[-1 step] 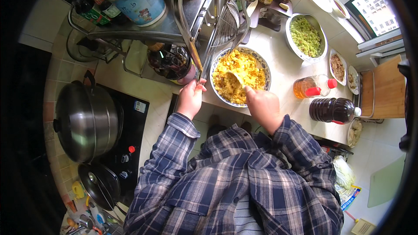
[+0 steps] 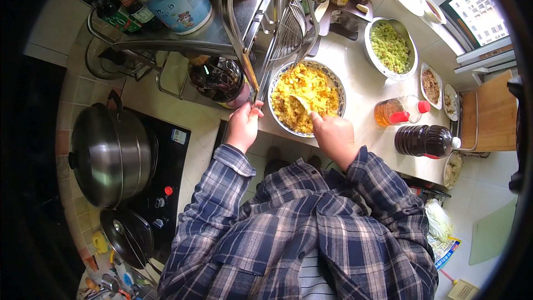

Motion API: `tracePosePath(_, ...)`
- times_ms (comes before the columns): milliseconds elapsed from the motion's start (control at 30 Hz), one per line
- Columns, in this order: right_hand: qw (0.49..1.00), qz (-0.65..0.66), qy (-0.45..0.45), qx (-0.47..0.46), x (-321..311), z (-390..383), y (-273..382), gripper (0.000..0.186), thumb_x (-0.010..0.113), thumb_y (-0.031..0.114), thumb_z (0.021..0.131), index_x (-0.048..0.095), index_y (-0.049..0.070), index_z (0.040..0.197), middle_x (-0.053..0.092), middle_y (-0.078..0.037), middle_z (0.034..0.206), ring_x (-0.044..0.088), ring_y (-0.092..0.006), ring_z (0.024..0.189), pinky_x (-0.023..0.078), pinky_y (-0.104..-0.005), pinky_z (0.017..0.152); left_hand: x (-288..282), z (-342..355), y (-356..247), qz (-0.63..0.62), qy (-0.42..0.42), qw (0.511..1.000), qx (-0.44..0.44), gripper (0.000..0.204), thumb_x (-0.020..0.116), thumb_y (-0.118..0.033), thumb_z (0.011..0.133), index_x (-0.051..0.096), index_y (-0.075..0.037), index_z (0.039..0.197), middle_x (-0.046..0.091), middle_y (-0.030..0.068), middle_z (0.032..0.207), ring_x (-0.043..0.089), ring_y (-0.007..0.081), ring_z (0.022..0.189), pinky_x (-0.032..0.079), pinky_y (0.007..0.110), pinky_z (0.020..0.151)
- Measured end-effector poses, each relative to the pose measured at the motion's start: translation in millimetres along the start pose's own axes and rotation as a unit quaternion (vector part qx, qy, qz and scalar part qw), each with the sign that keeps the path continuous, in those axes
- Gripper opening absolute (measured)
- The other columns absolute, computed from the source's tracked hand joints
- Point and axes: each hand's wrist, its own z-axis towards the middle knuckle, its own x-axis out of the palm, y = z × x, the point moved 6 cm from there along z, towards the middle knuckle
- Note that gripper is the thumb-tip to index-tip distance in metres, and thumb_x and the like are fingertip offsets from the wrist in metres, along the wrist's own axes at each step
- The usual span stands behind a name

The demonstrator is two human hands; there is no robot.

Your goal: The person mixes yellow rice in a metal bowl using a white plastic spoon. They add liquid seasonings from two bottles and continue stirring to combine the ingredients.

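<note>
My right hand (image 2: 335, 136) is closed around the handle of a spoon (image 2: 303, 103), whose head rests in a yellow crumbly food mix (image 2: 319, 86). That mix, which looks like scrambled egg, fills a patterned round bowl (image 2: 342, 91) at the counter's front edge. Left of the bowl, my left hand (image 2: 243, 126) has its fingers curled together at the lower end of a metal rack's post (image 2: 251, 72). Whether those fingers grip the post or something else is hidden. A dark bottle (image 2: 217, 80) lies under the rack, just beyond this hand.
Right of the bowl are an amber bottle (image 2: 397, 111), a dark bottle (image 2: 423, 140) and a bowl of chopped greens (image 2: 415, 58). Small plates (image 2: 431, 83) stand by the wall. On the left, a large lidded pot (image 2: 108, 155) and a black pan (image 2: 127, 239) sit on the stove.
The spoon's head has turned slightly in the yellow mix, with my right hand shifting very little. My left hand stays where it was.
</note>
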Motion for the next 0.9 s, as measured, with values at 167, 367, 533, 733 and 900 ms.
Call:
tracePosePath(167, 0.999, -0.043, -0.002, -0.009, 12.9, -11.4, -23.8, 0.014, 0.059, 0.012, 0.086, 0.065, 0.011, 0.098, 0.058, -0.003, 0.061, 0.062, -0.0208, 0.055, 0.047, -0.0348, 0.049, 0.1, -0.3, -3.8, 0.001, 0.0, 1.0, 0.006, 0.018, 0.053, -0.014, 0.097, 0.066, -0.007, 0.108, 0.07, 0.0064, 0.081, 0.067, 0.0187, 0.073, 0.051, 0.031, 0.068)
tracePosePath(367, 0.996, -0.07, -0.024, 0.05, -8.3, -4.2, -55.4, 0.011, 0.063, 0.021, 0.088, 0.066, 0.015, 0.097, 0.06, -0.004, 0.063, 0.062, -0.0233, 0.056, 0.048, -0.0363, 0.051, -1.6, -2.7, -6.0, 0.019, -0.006, 1.0, -0.004, 0.018, 0.054, -0.014, 0.097, 0.066, -0.006, 0.107, 0.07, 0.0071, 0.08, 0.068, 0.0191, 0.074, 0.052, 0.031, 0.07)
tracePosePath(533, 0.994, -0.088, -0.032, 0.053, 11.5, 25.0, -71.4, 0.014, 0.059, 0.021, 0.091, 0.068, 0.015, 0.101, 0.062, -0.005, 0.066, 0.061, -0.0246, 0.055, 0.047, -0.0383, 0.048, -0.8, -0.2, -5.4, 0.003, -0.004, 1.0, 0.0, 0.017, 0.054, -0.014, 0.097, 0.067, -0.006, 0.106, 0.07, 0.0072, 0.079, 0.068, 0.019, 0.075, 0.052, 0.031, 0.07)
tracePosePath(733, 0.997, -0.076, 0.016, -0.03, 15.2, 16.3, -62.3, 0.015, 0.057, 0.017, 0.091, 0.07, 0.015, 0.098, 0.06, -0.003, 0.061, 0.062, -0.0202, 0.057, 0.048, -0.0351, 0.051, -0.6, -0.5, -6.0, 0.003, -0.004, 1.0, -0.006, 0.018, 0.054, -0.015, 0.097, 0.067, -0.007, 0.106, 0.07, 0.0068, 0.08, 0.068, 0.0193, 0.074, 0.052, 0.031, 0.069)
tracePosePath(900, 0.999, -0.019, -0.049, 0.0, -26.8, 12.6, -78.3, 0.012, 0.064, 0.022, 0.088, 0.07, 0.017, 0.097, 0.06, -0.005, 0.066, 0.062, -0.0252, 0.061, 0.049, -0.0386, 0.055, -1.4, -2.3, -6.1, 0.016, -0.005, 1.0, -0.021, 0.017, 0.056, -0.016, 0.096, 0.067, -0.01, 0.107, 0.07, 0.0059, 0.08, 0.067, 0.0199, 0.074, 0.052, 0.033, 0.069)
